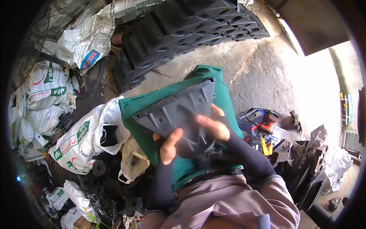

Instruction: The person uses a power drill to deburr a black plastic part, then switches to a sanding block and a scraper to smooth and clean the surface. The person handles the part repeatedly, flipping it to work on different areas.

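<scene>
While both my hands are gripping it from its two sides, a dark grey moulded piece (179, 110) is resting above the green cloth (141, 103) covering my lap. It is showing me a roughly triangular face: one long straight edge is running along the far side, slanting up to the right, and the body is narrowing to a rounded end near my waist. Raised ribs are fanning across it, and a small round hole or dimple is showing toward each far corner. Its surface is looking matt and a little scuffed.

My left hand (167, 147) is partly closed around the left edge, the thumb lying on top, the fingers mostly hidden beneath. My right hand (215, 126) is holding the right edge half closed, its thumb pressing on the upper face.

To my left, a white printed sack (70, 147) is lying with its mouth gaping, and something dark is sitting inside. Beside it a beige plastic bag (131, 152) is sagging open; I cannot tell what it is holding. Farther left, more white sacks (47, 86) are slumping together. To my right, a blue tray (249, 114) is holding a red item (263, 126) among tools, with a pair of yellow handles (264, 146) showing at its near side.
</scene>
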Demonstrator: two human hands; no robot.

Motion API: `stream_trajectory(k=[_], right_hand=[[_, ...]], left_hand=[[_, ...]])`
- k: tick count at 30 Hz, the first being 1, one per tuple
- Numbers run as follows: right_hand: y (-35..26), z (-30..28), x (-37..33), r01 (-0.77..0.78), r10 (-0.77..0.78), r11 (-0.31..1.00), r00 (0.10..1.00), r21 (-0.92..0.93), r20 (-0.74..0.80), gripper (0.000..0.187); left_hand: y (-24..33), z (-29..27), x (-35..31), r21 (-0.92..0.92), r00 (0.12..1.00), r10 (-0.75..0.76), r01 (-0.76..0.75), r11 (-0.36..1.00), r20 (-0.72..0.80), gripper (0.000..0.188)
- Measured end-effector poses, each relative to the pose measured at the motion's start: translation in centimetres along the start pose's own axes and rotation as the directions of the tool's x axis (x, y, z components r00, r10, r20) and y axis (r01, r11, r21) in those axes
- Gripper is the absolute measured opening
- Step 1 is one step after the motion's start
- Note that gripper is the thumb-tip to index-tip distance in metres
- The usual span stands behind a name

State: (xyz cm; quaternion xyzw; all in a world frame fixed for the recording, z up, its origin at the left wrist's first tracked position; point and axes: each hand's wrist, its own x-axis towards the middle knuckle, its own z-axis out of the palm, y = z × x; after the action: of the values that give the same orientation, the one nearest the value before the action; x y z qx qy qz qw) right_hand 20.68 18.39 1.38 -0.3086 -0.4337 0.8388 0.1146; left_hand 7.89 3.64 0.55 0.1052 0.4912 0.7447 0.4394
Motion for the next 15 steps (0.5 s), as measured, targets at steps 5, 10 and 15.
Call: stream_trajectory(k=[5,10,15], right_hand=[[0.0,1.1,0.0,-0.02,0.019,1.0,0.999,-0.008,-0.039,0.066],[0.7,1.0,-3.0,0.046,-0.167,0.758,0.978,-0.65,-0.125,0.058],[2.0,-0.7,-9.0,0.229,-0.19,0.115,0.96,-0.967,0.205,0.042]], left_hand=[[0.7,-0.7,0.5,0.167,0.999,-0.015,0.022,0.986,-0.042,0.039],[0.9,-2.2,-0.2,-0.142,0.997,-0.068,0.064,0.988,-0.026,0.033],[0.6,-2.9,-0.2,-0.116,0.988,-0.043,0.026,0.993,-0.145,0.033]])
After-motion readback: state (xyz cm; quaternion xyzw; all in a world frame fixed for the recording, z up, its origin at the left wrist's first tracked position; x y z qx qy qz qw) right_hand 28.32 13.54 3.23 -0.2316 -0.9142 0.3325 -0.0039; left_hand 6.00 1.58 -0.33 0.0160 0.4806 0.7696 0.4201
